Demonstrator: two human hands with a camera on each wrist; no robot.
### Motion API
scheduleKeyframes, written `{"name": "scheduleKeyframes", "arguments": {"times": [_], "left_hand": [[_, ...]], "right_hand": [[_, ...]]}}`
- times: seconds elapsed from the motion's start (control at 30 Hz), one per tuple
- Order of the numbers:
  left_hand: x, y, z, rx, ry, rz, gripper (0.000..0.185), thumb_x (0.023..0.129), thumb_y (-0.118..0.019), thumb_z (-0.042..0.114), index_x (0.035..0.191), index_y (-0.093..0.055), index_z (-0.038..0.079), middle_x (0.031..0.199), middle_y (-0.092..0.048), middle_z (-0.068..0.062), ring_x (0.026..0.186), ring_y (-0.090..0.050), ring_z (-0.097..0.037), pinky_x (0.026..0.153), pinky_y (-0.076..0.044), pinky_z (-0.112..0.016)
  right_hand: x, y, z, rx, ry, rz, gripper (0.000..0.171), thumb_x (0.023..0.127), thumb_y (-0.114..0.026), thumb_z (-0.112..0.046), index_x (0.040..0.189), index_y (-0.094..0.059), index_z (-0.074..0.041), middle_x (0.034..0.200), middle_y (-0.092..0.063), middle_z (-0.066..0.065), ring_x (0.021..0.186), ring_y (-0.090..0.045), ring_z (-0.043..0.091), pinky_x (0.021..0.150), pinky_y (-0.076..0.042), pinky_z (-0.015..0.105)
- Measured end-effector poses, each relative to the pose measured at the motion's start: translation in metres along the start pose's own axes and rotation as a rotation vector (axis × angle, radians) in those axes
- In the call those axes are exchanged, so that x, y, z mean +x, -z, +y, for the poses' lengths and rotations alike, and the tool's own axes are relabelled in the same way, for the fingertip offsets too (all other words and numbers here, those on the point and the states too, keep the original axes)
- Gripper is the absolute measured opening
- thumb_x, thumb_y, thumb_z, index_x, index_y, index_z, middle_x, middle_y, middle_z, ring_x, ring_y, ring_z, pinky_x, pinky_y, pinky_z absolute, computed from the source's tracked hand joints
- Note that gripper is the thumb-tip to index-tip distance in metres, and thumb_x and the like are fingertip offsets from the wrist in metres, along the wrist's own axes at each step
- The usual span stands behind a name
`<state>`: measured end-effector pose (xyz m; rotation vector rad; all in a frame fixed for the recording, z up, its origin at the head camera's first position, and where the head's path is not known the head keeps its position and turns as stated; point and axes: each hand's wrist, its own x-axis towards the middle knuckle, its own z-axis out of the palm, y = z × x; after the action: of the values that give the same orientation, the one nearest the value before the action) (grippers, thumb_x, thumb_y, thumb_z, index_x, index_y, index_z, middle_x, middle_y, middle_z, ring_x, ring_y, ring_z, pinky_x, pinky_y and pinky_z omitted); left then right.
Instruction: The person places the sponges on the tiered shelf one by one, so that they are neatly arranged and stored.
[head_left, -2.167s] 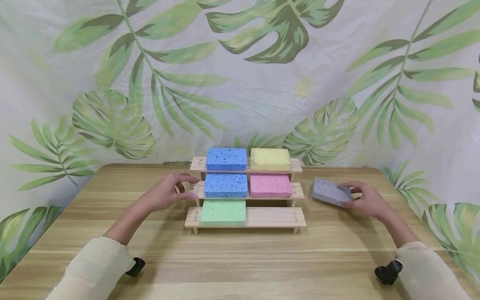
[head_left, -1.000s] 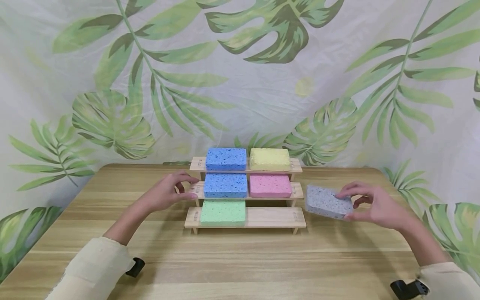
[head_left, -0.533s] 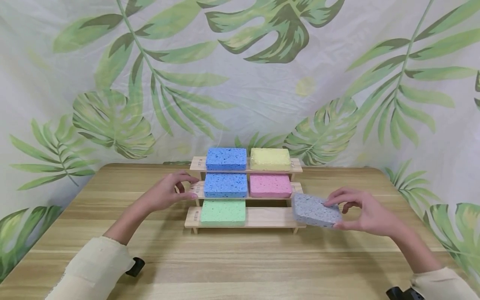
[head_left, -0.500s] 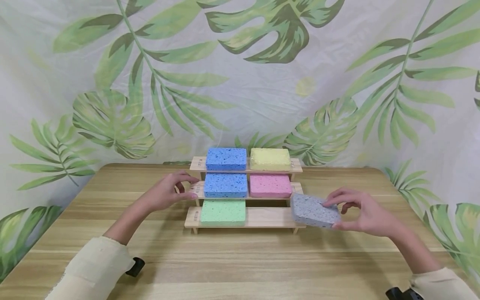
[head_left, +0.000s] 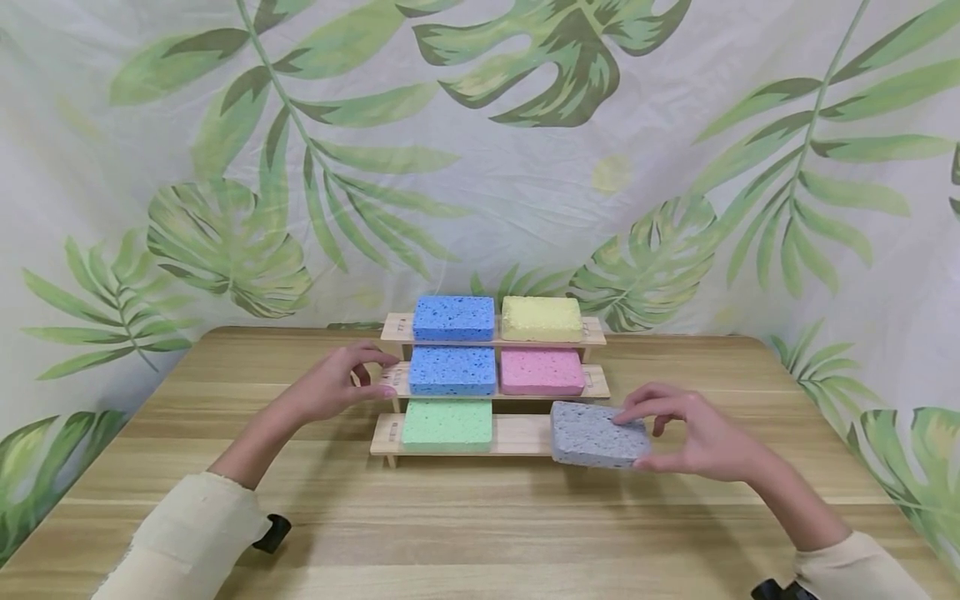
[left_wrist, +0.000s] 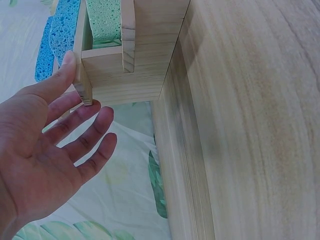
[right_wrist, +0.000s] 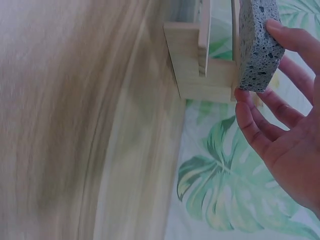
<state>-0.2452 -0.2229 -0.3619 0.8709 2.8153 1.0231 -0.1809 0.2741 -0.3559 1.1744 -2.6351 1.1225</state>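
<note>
My right hand (head_left: pixel 693 437) holds a grey speckled sponge (head_left: pixel 592 437) by its right end, thumb on the near side and fingers on the far side. The sponge hangs over the right part of the lowest step of a three-step wooden rack (head_left: pixel 521 435). In the right wrist view the grey sponge (right_wrist: pixel 259 47) is apart from the table. My left hand (head_left: pixel 330 387) pinches the left end of the middle step; the left wrist view shows its thumb on the board, with the other fingers of the left hand (left_wrist: pixel 50 135) spread.
On the rack sit a blue sponge (head_left: pixel 453 317) and a yellow one (head_left: pixel 542 318) on top, a blue sponge (head_left: pixel 452 371) and a pink sponge (head_left: pixel 542 372) in the middle, and a green sponge (head_left: pixel 447 425) at bottom left. A leaf-print cloth (head_left: pixel 525 183) hangs behind the wooden table (head_left: pixel 480 533).
My right hand has picked the grey sponge up from the table right of the rack and carried it left and nearer, over the lowest step. The left hand stays where it was.
</note>
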Motion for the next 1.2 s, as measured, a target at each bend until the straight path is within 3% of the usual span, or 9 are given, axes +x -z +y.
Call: {"name": "scheduleKeyframes", "arguments": {"times": [0.23,0.53,0.9,1.2], "left_hand": [[0.0,0.0,-0.001,0.007,-0.002,0.004,0.047,0.093,-0.079,0.023,0.13,-0.068,-0.005,0.122,-0.067,-0.017,0.08,-0.063,-0.014,0.069,-0.053,-0.03],[0.0,0.0,0.0,0.011,0.0,0.002,0.048,0.093,-0.079,0.024,0.13,-0.068,-0.005,0.12,-0.068,-0.016,0.081,-0.064,-0.014,0.068,-0.053,-0.031],[0.0,0.0,0.002,0.007,0.008,0.004,0.047,0.093,-0.079,0.023,0.13,-0.068,-0.005,0.122,-0.067,-0.017,0.081,-0.063,-0.014,0.068,-0.053,-0.03],[-0.001,0.0,0.001,0.0,0.01,0.004,0.048,0.093,-0.079,0.022,0.13,-0.067,-0.006,0.122,-0.066,-0.017,0.081,-0.063,-0.014,0.067,-0.052,-0.03]], "right_hand": [[0.008,-0.013,-0.001,0.008,0.016,0.003,0.044,0.078,-0.093,-0.014,0.118,-0.074,-0.015,0.119,-0.069,0.007,0.105,-0.062,0.011,0.072,-0.057,0.031],[0.015,-0.029,-0.008,-0.022,-0.034,0.049,0.035,0.076,-0.094,-0.016,0.107,-0.08,-0.01,0.119,-0.073,0.014,0.107,-0.065,0.013,0.071,-0.056,0.029],[0.024,-0.045,-0.009,-0.047,-0.076,0.027,0.037,0.076,-0.093,-0.015,0.108,-0.08,-0.005,0.122,-0.072,0.019,0.085,-0.067,0.019,0.07,-0.055,0.03],[0.027,-0.053,-0.01,-0.145,-0.078,0.012,0.036,0.076,-0.093,-0.016,0.108,-0.078,-0.007,0.126,-0.071,0.021,0.089,-0.069,0.018,0.071,-0.056,0.029]]}}
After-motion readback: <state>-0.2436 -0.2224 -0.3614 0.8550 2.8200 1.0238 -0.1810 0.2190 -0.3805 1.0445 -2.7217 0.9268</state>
